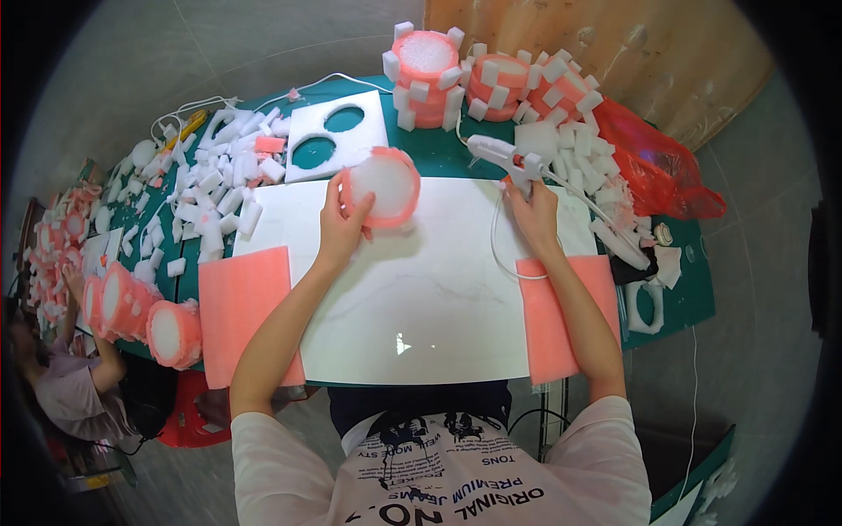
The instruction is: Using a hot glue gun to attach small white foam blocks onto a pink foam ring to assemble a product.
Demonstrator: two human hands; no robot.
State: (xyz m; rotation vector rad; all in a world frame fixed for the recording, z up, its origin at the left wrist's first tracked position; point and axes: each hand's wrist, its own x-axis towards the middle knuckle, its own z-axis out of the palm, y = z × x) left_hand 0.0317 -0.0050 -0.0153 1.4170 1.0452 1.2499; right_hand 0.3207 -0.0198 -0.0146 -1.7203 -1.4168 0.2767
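My left hand point(337, 224) grips a round foam piece point(391, 188), with a white disc face and a ragged pink rim, above the white board point(412, 289). The thumb lies across its face and the other fingers are partly behind it. In my right hand point(533, 216) is a white hot glue gun point(504, 156), its nozzle pointing left and a little up, apart from the foam piece. A white cord hangs from the gun beside my wrist. Pink foam sheets lie under my forearms, one at the left point(246, 311) and one at the right point(561, 333).
White foam blocks point(215, 197) are heaped at the left, beside a foam panel point(373, 131) with two round holes. Stacked pink foam cylinders point(427, 88) stand at the back, near a red plastic bag point(653, 158). Another person point(83, 386) works at the far left beside more cylinders point(174, 333).
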